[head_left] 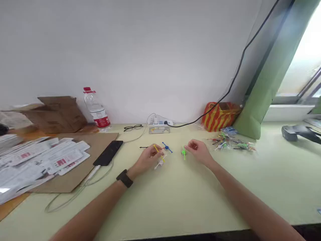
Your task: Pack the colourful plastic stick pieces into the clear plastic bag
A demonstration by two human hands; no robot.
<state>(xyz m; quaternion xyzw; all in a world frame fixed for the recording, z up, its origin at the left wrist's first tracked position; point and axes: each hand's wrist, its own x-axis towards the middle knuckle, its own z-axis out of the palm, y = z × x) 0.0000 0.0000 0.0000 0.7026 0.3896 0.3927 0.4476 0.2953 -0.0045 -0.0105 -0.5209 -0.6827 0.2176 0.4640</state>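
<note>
Pale green tabletop [175, 201] against a white wall. Left hand [147, 159], fingers curled, grips a yellow plastic stick [157, 149] above a white piece [159, 164]; a blue stick piece [167, 147] lies just beyond. Right hand [199, 150], fingers pinched, holds a green piece [184, 153]. Loose coloured sticks [230, 143] lie to the right, a phone [108, 152] to the left.

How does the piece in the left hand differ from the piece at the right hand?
The yellow stick piece is yellow and held in the left hand; the green piece is green and sits at the fingertips of the right hand. The yellow one looks like a slim slanted rod pinched by the fingers; the green one looks shorter and more bunched. Both are small, bright plastic-looking parts just above the pale green table.
</note>
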